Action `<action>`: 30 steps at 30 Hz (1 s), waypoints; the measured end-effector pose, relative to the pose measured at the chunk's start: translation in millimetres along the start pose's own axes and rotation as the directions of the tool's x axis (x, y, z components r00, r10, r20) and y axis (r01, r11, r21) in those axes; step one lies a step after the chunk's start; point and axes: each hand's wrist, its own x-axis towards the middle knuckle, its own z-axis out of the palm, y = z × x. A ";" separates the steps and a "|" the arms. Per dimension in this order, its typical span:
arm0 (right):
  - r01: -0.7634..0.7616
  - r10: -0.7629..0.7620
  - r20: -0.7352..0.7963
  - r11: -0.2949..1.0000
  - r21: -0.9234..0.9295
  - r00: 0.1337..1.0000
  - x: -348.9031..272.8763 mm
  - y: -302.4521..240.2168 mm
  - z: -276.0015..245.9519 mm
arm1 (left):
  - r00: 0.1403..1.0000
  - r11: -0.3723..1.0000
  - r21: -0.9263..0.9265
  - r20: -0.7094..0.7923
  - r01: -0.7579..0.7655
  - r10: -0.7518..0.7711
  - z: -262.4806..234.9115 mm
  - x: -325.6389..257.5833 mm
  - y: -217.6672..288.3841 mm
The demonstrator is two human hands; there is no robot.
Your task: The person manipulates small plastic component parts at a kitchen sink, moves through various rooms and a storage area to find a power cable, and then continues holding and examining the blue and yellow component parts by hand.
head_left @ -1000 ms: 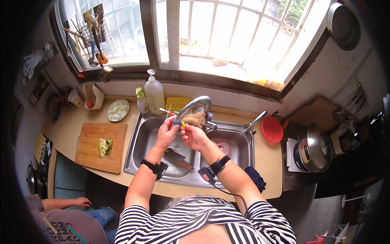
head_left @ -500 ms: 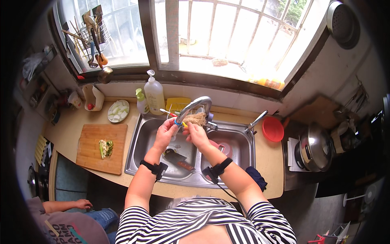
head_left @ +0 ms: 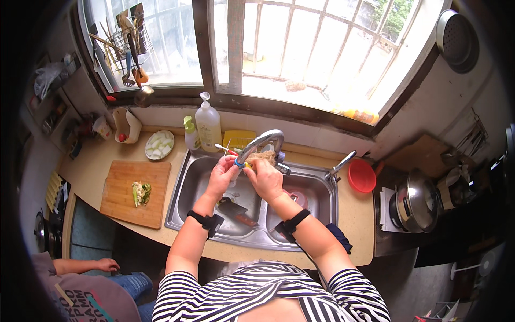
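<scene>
Both hands are raised over the left sink basin, at the tip of the curved chrome tap (head_left: 268, 135). My left hand (head_left: 222, 176) has its fingers closed beside the blue ring on the spout. My right hand (head_left: 264, 177) is closed on the other side, with a bit of yellow by its fingertips. Whatever the fingers hold is hidden or too small to name. Behind the right hand sits a brown fibrous scrubber (head_left: 263, 157). Below, a cleaver (head_left: 233, 208) with a wooden handle lies in the left basin (head_left: 188, 188).
A cutting board (head_left: 115, 198) with chopped greens (head_left: 141, 194) lies left, near a plate of pale pieces (head_left: 159, 145). Pump bottles (head_left: 207, 126) stand behind the sink. On the right are a red bowl (head_left: 362, 176) and a lidded pot (head_left: 418, 198). Another person's hand (head_left: 109, 264) is lower left.
The view has shifted slightly. Both hands stay at the spout; my right hand's fingers have curled, its back more raised.
</scene>
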 end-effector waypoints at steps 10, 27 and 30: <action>-0.803 0.387 0.751 -0.045 0.595 0.535 8.1 10.7 21.7 | 1.000 0.997 -0.077 0.000 0.012 -0.012 -0.4 3.8 -15.5; 0.141 -0.142 -0.010 0.987 -0.082 0.990 5.8 28.4 26.3 | 0.995 0.931 -0.353 0.081 0.090 -0.065 0.6 10.7 -25.8; -0.661 0.338 0.575 0.262 0.703 0.745 6.0 19.9 27.1 | 0.992 0.925 -0.365 0.100 0.107 -0.075 -8.4 9.3 -25.8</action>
